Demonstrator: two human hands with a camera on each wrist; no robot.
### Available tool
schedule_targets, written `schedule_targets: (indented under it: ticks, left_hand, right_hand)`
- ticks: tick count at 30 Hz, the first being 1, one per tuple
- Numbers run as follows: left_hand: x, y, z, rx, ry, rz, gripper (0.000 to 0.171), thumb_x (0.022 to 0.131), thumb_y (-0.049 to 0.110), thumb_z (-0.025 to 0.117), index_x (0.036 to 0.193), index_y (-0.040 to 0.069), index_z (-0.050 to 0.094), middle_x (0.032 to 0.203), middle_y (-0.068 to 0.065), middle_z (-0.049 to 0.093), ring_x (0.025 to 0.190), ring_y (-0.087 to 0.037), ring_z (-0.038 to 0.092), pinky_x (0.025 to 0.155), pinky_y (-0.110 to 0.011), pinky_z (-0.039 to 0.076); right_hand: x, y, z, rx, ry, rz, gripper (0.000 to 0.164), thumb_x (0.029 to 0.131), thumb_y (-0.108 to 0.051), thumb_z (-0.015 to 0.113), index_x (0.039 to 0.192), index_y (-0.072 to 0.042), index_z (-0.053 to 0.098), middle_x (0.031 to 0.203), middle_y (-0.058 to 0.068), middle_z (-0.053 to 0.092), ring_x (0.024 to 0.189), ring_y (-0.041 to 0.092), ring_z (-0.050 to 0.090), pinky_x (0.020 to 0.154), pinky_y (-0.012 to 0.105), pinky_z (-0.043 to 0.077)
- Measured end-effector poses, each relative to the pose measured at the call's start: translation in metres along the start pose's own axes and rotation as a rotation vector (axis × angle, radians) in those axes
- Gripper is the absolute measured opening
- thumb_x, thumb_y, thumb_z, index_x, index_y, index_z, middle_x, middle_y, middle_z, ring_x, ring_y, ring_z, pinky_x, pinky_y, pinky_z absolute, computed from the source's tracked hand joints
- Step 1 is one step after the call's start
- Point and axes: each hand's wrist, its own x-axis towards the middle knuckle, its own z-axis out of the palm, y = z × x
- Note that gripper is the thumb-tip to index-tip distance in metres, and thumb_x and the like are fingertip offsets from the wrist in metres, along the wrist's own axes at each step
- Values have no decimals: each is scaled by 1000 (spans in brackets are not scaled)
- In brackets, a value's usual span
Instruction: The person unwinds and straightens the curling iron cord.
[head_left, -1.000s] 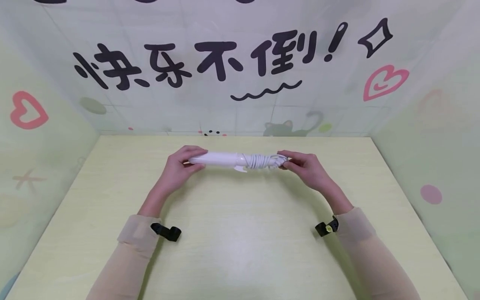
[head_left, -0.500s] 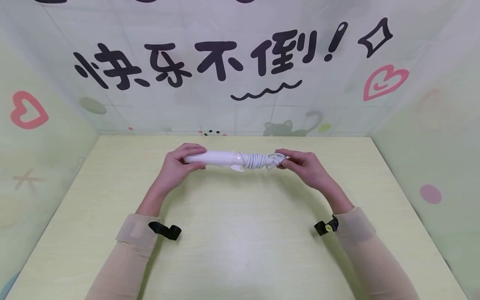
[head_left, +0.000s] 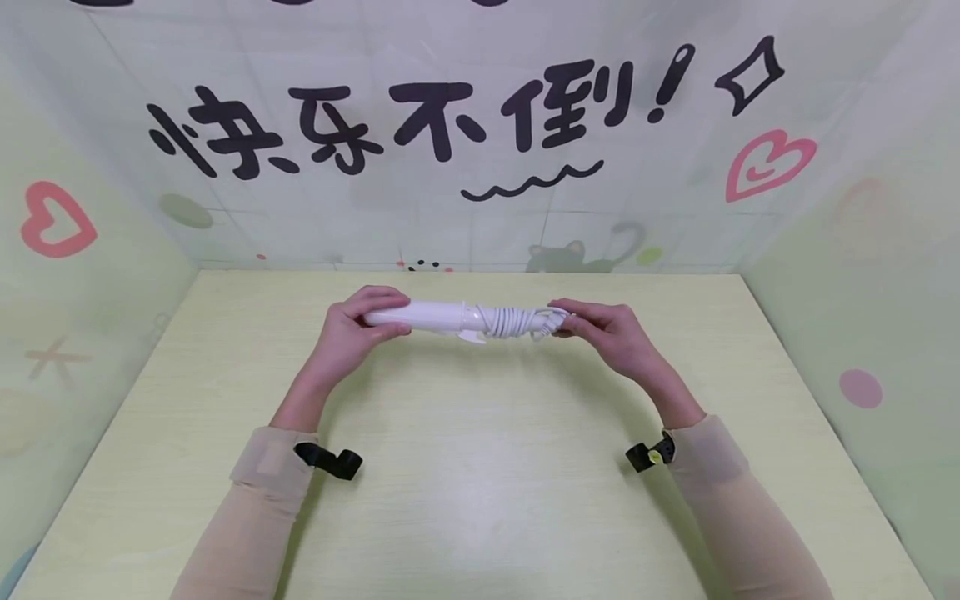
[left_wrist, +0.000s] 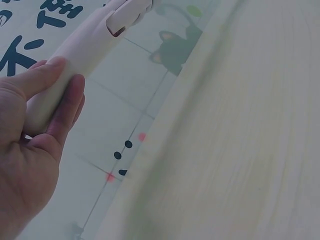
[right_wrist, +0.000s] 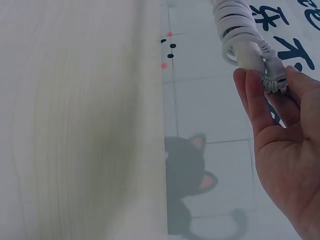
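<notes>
A white curling iron [head_left: 427,315] is held level above the far part of the table, its thick barrel to the left. A small lever [head_left: 472,337] sticks out near its middle. White cord [head_left: 513,322] is wound in several turns round the thinner right part. My left hand [head_left: 348,333] grips the barrel's left end, thumb and fingers on opposite sides, as the left wrist view shows on the barrel [left_wrist: 82,45]. My right hand [head_left: 622,342] pinches the other end; in the right wrist view its fingers hold the tip beside the cord's bunched end [right_wrist: 274,75].
The pale wooden table [head_left: 480,483] spreads below both forearms. A printed back wall [head_left: 480,225] rises right behind the table's far edge, and side walls [head_left: 862,317] stand left and right. Black cameras [head_left: 341,464] are strapped on both wrists.
The curling iron and both hands have shifted slightly to the left, the left hand also a little up. Both grips stay the same.
</notes>
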Motion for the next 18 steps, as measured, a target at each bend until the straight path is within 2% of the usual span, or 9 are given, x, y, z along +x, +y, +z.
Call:
schedule_targets:
  ticks: [11,18]
  left_hand:
    - [-2,4,-2,-23,11,-2,37,84,-6,81,119,-8,71,122,2,66,115,-20,60,95,-22,60]
    - [-2,6,-4,-37,19,-8,37,84,-7,81,119,-9,71,121,1,66,114,-21,60,93,-24,61]
  right_hand:
    - [0,-2,-3,67,-44,-57,31,103,6,55,133,13,61,121,31,67,98,11,73,94,29,62]
    - [0,-5,-1,72,-39,-12,36,98,7,64,134,9,62,124,27,68,102,13,72,93,30,63]
